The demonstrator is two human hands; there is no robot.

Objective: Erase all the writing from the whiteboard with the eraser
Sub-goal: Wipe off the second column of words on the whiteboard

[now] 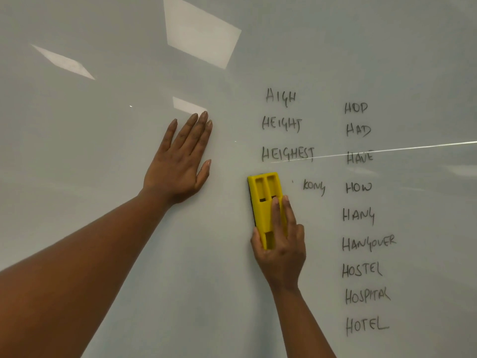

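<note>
A glossy whiteboard (103, 125) fills the view. My right hand (281, 249) grips a yellow eraser (264, 200) and presses it upright against the board, just below the word HEIGHEST (287, 153). The word KONG (314, 187) stands right of the eraser. Above are HIGH (280, 96) and HEIGHT (281, 124). A right-hand column of black words (361, 215) runs from HOP down to HOTEL. My left hand (180, 161) lies flat on the board with fingers spread, left of the writing.
The board's left half bears no writing, only bright reflections of ceiling lights (201, 32). A thin bright reflected line (413, 147) crosses the board from HEIGHEST to the right edge.
</note>
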